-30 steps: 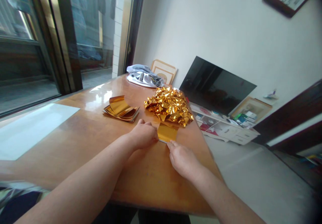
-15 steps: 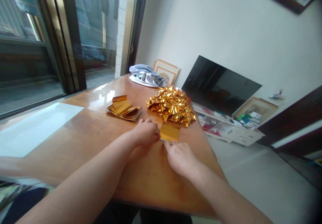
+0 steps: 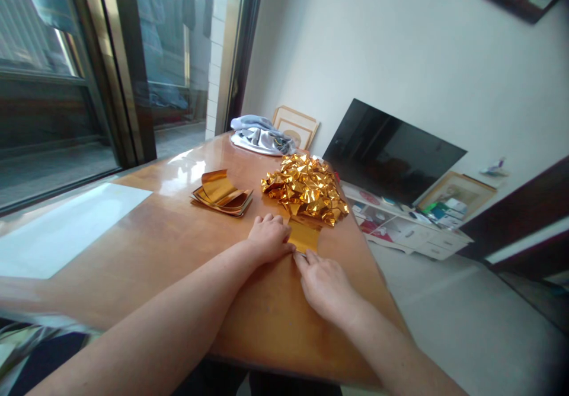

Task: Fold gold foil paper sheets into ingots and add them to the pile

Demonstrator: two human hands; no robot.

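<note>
One gold sheet (image 3: pixel 305 238) lies on the table (image 3: pixel 262 313), at the near side of a shiny foil heap (image 3: pixel 306 185). Your left hand (image 3: pixel 269 239) is at its near left corner, your right hand (image 3: pixel 326 282) at its near edge; whether fingers pinch or press, the view cannot tell. Probably light, thin and easily creased, it suits a gentle hold by the edges.
</note>
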